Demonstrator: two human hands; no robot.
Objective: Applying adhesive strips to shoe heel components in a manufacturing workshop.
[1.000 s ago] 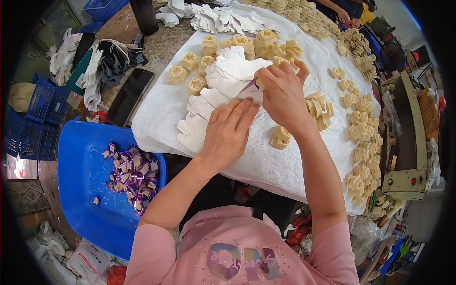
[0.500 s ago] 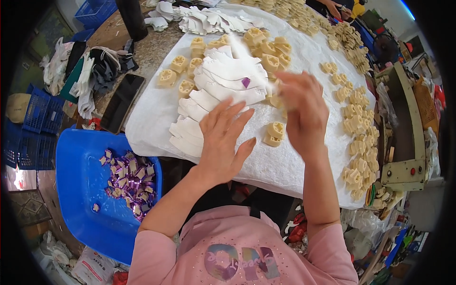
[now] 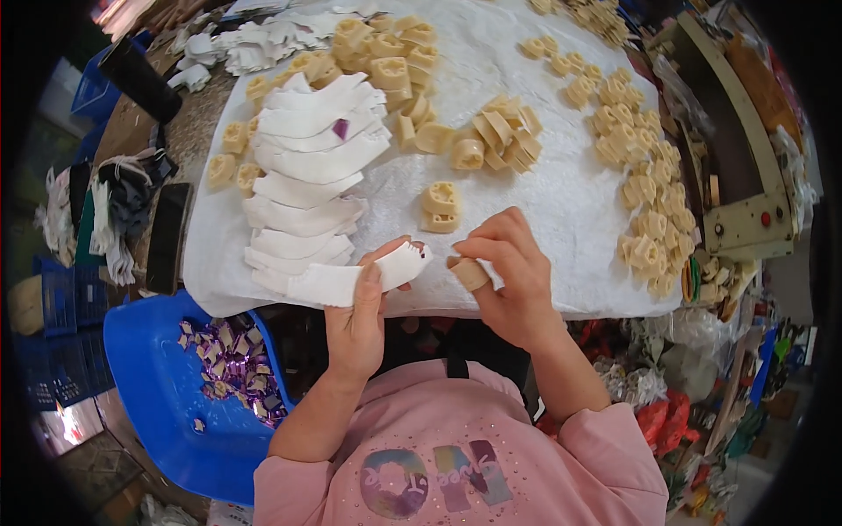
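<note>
In my left hand [image 3: 364, 302], fingers closed, is a curved white strip [image 3: 329, 282] with one notched edge and small dark spots at its right end. My right hand [image 3: 517, 289] is close beside that end, thumb and fingers bent round a small tan band-like piece [image 3: 470, 273]; whether it is held or worn on a finger is unclear. Overlapping white strips [image 3: 303, 184] lie in a row just beyond my left hand, with a small purple piece [image 3: 340, 129] on one. Two cream moulded pieces [image 3: 440, 207] stand together beyond my hands.
More cream moulded pieces [image 3: 504, 136] are heaped on the white-covered table [image 3: 561, 210], with many along its right side [image 3: 649, 202]. A blue tub [image 3: 145, 351] of shiny purple pieces [image 3: 232, 359] sits at lower left. A phone [image 3: 167, 237] and black cylinder [image 3: 140, 79] are at left.
My left hand has come off the row of strips and now holds one near the table's front edge. My right hand has moved down and left toward it. The view has shifted.
</note>
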